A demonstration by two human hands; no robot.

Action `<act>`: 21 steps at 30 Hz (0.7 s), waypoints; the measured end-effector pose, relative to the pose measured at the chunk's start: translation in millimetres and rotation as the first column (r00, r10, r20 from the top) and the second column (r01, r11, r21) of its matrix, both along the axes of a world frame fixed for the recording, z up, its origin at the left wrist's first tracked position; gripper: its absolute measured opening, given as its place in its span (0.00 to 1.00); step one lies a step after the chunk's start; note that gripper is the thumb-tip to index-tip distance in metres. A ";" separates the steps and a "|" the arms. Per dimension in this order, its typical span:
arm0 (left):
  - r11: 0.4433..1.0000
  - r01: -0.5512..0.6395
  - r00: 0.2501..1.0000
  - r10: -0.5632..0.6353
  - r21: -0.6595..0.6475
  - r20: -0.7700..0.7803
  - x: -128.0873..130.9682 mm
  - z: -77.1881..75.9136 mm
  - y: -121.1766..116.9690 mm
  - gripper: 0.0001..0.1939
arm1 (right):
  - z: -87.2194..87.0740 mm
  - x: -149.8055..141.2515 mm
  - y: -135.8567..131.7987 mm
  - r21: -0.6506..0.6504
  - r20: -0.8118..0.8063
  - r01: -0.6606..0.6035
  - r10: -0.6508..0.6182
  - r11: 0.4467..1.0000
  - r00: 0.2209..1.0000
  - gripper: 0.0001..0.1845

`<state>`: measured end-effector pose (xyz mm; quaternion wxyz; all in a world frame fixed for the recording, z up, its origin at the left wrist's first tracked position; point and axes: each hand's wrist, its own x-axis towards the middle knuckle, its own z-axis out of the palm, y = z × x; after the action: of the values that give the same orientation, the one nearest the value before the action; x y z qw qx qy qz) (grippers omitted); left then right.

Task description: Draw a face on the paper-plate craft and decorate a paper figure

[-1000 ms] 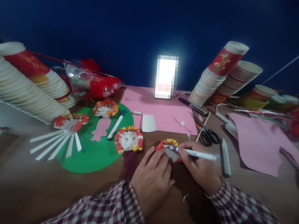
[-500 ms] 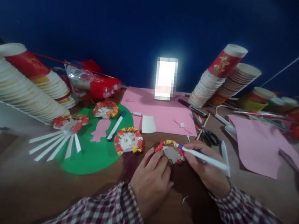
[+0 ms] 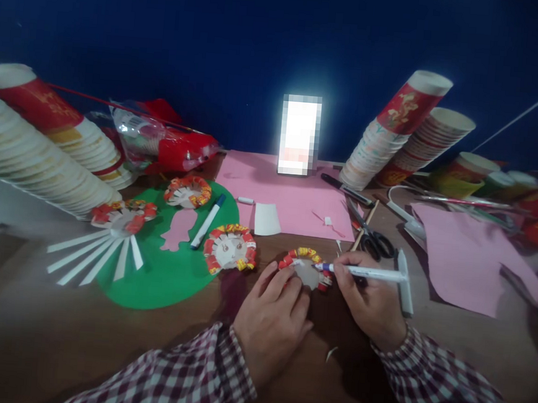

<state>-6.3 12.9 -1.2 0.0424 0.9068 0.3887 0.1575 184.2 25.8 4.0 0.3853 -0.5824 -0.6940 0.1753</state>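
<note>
My left hand (image 3: 271,329) rests on a cut-open paper cup (image 3: 308,278), its fingers bent over the near left side and holding it to the table. The cup's strips are curled into a red and yellow rim around a pale round middle. In my right hand (image 3: 375,306) is a white marker (image 3: 370,272), gripped between thumb and fingers, its dark tip at the inside of the cup's right rim. To the left lies another curled paper cup (image 3: 230,250) with a face drawn on it. My fingertips partly hide the held cup's near edge.
A green round sheet (image 3: 150,291) carries a pink fish cutout (image 3: 179,230) and a capped marker (image 3: 208,221). Scissors (image 3: 377,242) lie right of a pink sheet (image 3: 297,197). A bright phone (image 3: 298,135) stands behind, with cup stacks (image 3: 378,148) beside it.
The marker in my right hand has swung to a flatter angle, its tip shifting slightly left and down on the cup. My left hand stays in place; the view tilts a little.
</note>
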 end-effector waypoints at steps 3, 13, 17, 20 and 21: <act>1.000 0.000 1.000 0.000 0.004 -0.002 0.1 0.5 -0.3 0.18 | -0.3 -0.9 -0.3 -0.012 -0.010 -0.011 0.010 1.000 1.000 0.05; 1.000 0.008 1.000 -0.008 0.003 -0.005 0.2 -1.8 0.2 0.18 | 0.0 -1.7 1.9 -0.015 -0.050 -0.029 0.028 0.999 0.998 0.04; 1.000 0.002 1.000 -0.002 0.007 -0.003 0.4 -1.7 0.2 0.18 | -0.3 -1.4 2.2 -0.006 -0.045 -0.035 0.035 0.999 0.998 0.04; 1.000 0.006 1.000 -0.006 0.015 0.000 0.6 -1.3 0.4 0.17 | -0.5 -1.3 2.2 -0.018 -0.049 -0.038 0.037 0.999 0.998 0.04; 1.000 0.006 1.000 -0.006 0.015 0.000 0.6 -1.2 0.5 0.17 | -0.6 -1.3 2.3 -0.024 -0.052 -0.038 0.037 0.999 0.998 0.04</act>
<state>-5.8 13.4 -2.5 0.0361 0.9082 0.3849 0.1605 182.9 28.1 3.3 0.3923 -0.5692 -0.6926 0.2059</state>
